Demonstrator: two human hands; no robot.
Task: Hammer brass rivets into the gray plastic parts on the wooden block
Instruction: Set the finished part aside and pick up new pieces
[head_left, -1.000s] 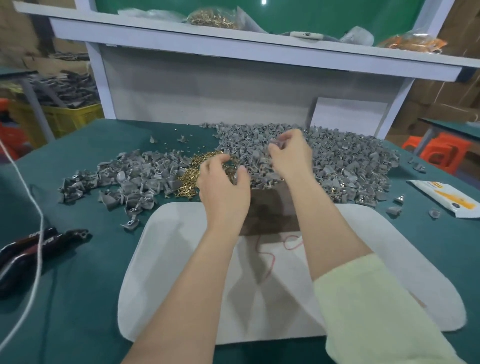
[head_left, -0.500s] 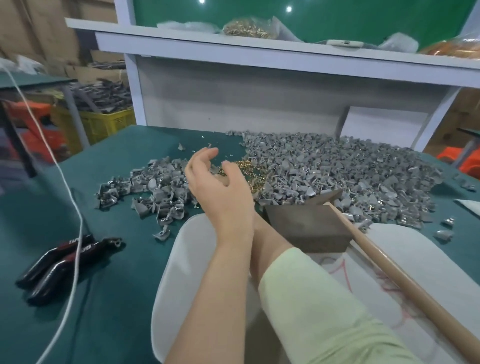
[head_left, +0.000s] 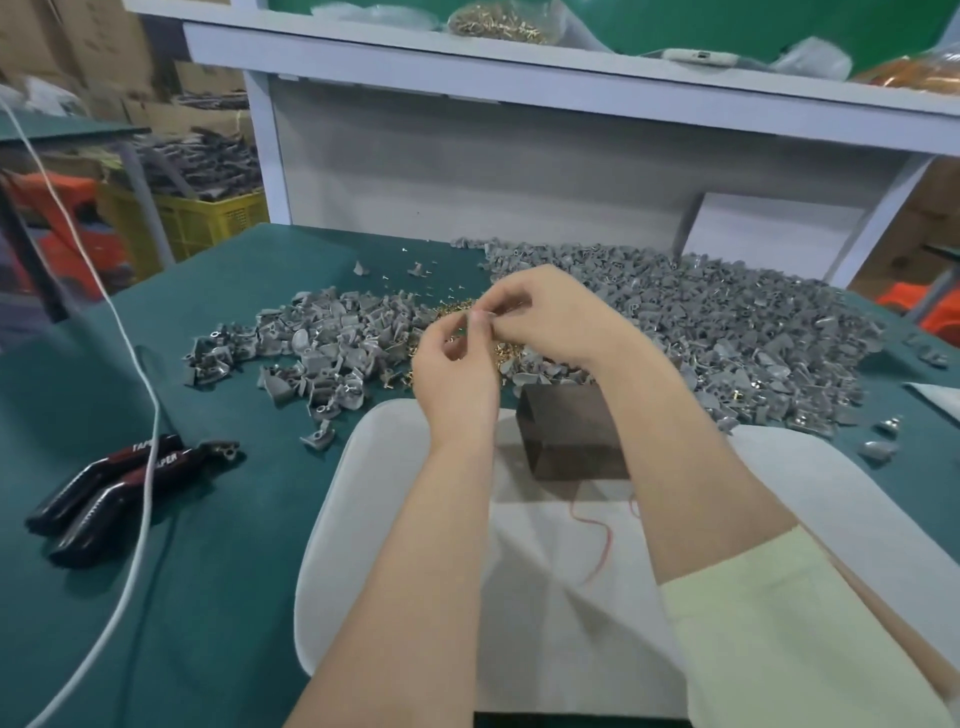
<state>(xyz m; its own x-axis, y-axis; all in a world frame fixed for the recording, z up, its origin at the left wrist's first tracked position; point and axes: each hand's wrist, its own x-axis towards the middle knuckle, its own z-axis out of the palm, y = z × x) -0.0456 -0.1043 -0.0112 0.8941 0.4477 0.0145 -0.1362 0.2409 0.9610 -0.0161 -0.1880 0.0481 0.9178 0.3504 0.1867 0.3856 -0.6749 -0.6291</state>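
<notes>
My left hand and my right hand meet fingertip to fingertip above the heap of brass rivets. The right fingers pinch a small gray plastic part. The left thumb and forefinger pinch against it, apparently on a rivet that the fingers hide. The dark wooden block stands bare on the white pad, just below and right of the hands. A large pile of gray parts lies behind the block, and a smaller pile lies to the left.
Black-handled pliers lie on the green table at left, crossed by a white cable. A tan wooden handle shows beside my right sleeve. The shelf behind holds bags of rivets. A yellow crate stands beyond the table.
My right hand has come out from behind my left arm with a gray part. Both hands have risen and joined at the fingertips over the rivets. The hammer head no longer rests at the block.
</notes>
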